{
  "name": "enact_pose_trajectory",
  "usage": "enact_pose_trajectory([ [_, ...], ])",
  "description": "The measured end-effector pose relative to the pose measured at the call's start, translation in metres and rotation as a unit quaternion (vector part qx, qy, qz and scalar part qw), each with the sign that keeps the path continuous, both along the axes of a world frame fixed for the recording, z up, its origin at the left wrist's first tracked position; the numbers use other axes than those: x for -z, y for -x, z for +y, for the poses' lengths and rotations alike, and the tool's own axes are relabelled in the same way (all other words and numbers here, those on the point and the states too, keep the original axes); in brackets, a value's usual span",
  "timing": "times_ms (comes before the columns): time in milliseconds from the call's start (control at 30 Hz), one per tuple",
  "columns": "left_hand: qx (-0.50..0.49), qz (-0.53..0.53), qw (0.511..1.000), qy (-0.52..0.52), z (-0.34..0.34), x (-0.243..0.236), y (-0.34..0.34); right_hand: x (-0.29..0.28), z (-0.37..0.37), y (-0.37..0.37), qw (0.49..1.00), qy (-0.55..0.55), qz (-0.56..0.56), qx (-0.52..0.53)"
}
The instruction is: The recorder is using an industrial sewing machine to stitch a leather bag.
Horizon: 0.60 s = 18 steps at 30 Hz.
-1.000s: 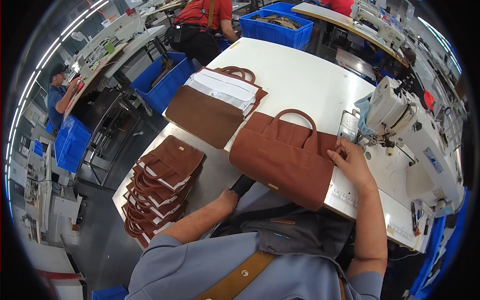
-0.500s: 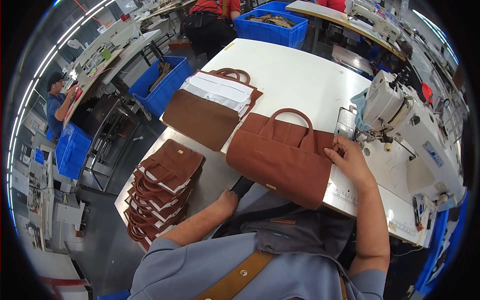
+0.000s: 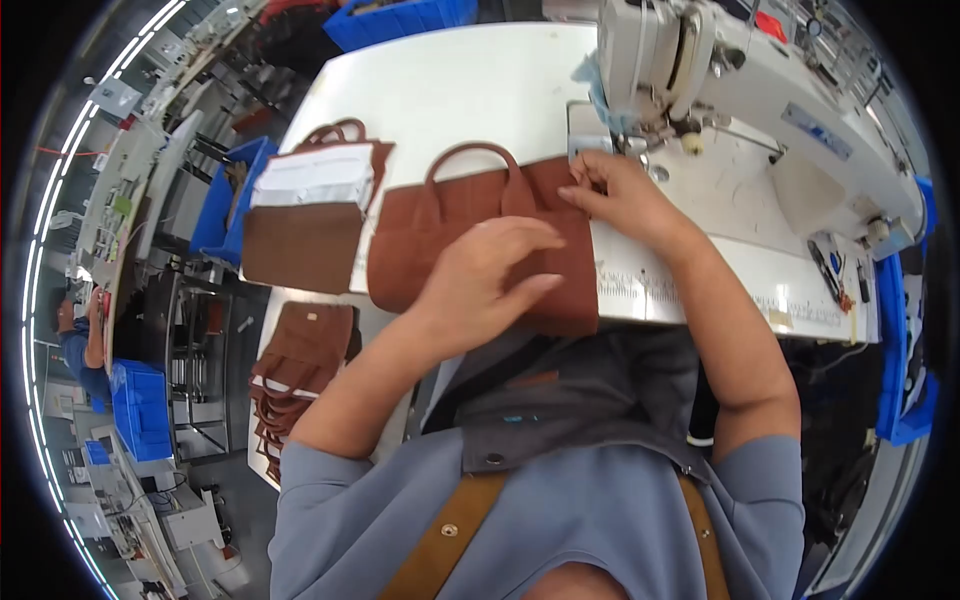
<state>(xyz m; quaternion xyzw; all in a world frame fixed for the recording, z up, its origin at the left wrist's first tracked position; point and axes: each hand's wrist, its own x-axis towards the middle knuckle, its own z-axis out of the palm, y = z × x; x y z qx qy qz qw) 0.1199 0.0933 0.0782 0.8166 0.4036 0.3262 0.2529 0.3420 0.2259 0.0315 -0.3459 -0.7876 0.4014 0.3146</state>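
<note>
A red-brown handbag (image 3: pixel 402 255) lies on the white table before me, its handle standing up at the back. My left hand (image 3: pixel 490 275) is over the bag's front with thumb and fingers apart. At the bag's upper right corner, just below the sewing machine (image 3: pixel 655 70) head, my right hand (image 3: pixel 610 195) pinches the edge; its fingertips are partly curled out of sight. Left of the bag rest a dark brown piece (image 3: pixel 295 248) with white backing (image 3: pixel 310 175) and more handles behind it. Lower left is a stack of similar brown bag pieces (image 3: pixel 310 340), partly behind my left forearm.
The white tabletop (image 3: pixel 460 80) extends behind the bag. Small tools (image 3: pixel 828 272) lie at its right end. Blue bins stand behind (image 3: pixel 385 20), at left (image 3: pixel 140 410) and at right (image 3: pixel 900 400). A seated co-worker (image 3: pixel 80 355) works at a far-left table.
My left hand has risen from below the table edge onto the bag. My view has shifted, so bag and machine sit higher in the picture. My right hand stays at the bag's corner.
</note>
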Motion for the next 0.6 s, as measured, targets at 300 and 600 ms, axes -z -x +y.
enact_pose_trajectory([
  [300,-0.007,0.091,0.987,-0.132,0.063,0.041,-0.05,-0.004,-0.007,-0.021,0.984,-0.113,-0.095,0.103],
  [600,-0.031,0.138,0.984,-0.106,0.103,0.048,-0.042,-0.02,-0.021,-0.061,0.941,-0.231,-0.225,0.103],
])
